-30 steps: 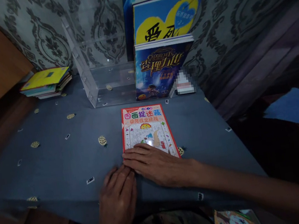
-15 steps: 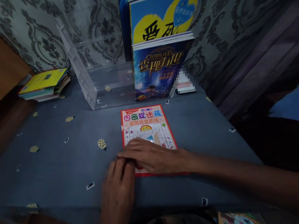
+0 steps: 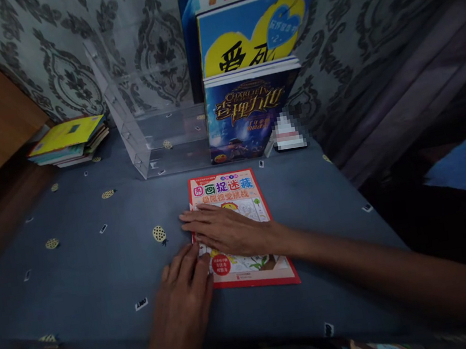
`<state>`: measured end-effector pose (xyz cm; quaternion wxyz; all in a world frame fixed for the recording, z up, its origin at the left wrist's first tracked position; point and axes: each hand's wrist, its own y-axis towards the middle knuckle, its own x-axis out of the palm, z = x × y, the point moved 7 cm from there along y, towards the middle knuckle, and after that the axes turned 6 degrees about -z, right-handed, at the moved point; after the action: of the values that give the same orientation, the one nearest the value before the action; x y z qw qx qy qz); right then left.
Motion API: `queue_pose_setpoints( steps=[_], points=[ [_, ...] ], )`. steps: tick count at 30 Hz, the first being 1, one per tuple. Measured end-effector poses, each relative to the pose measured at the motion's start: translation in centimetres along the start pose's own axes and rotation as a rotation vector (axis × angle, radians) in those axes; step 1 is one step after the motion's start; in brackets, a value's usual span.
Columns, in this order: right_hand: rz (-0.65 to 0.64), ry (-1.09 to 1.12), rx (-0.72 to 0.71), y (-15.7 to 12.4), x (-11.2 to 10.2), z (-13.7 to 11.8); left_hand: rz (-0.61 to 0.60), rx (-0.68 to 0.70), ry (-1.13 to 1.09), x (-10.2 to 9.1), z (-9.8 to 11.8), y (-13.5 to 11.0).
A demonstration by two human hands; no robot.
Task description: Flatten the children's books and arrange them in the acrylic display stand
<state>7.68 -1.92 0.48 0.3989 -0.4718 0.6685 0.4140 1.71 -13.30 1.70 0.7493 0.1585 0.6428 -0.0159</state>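
Observation:
A thin red-bordered picture book (image 3: 235,189) with Chinese lettering lies flat on the blue-grey tablecloth (image 3: 83,261) in front of me. My right hand (image 3: 228,230) lies flat on the middle of its cover, fingers stretched out and pointing left. My left hand (image 3: 182,301) rests on the cloth at the book's lower left corner, fingers extended and touching the book's edge. Neither hand grips anything.
A clear acrylic book stand (image 3: 143,129) stands at the back against the patterned wall, with upright blue books (image 3: 245,114) in its right side. A stack of thin books (image 3: 68,141) lies at the back left. The table's front edge is close to my body.
My right hand has slid up the cover from the book's near edge toward its middle, uncovering the lower part. My left hand stayed at the lower left corner.

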Motion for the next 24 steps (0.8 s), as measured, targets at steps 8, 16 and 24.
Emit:
queue_pose_setpoints(
  steps=[8, 16, 24],
  points=[
    [0.059, 0.127, 0.155, 0.4, -0.9, 1.9, -0.107, 0.131, 0.118, -0.6, -0.6, 4.3],
    [0.348, 0.325, 0.247, 0.1, -1.5, 5.7, -0.072, 0.139, 0.126, 1.5, -4.5, 12.0],
    [0.228, 0.060, 0.423, -0.5, -2.4, 6.0, -0.015, 0.129, 0.007, 2.9, -6.2, 13.8]
  ],
)
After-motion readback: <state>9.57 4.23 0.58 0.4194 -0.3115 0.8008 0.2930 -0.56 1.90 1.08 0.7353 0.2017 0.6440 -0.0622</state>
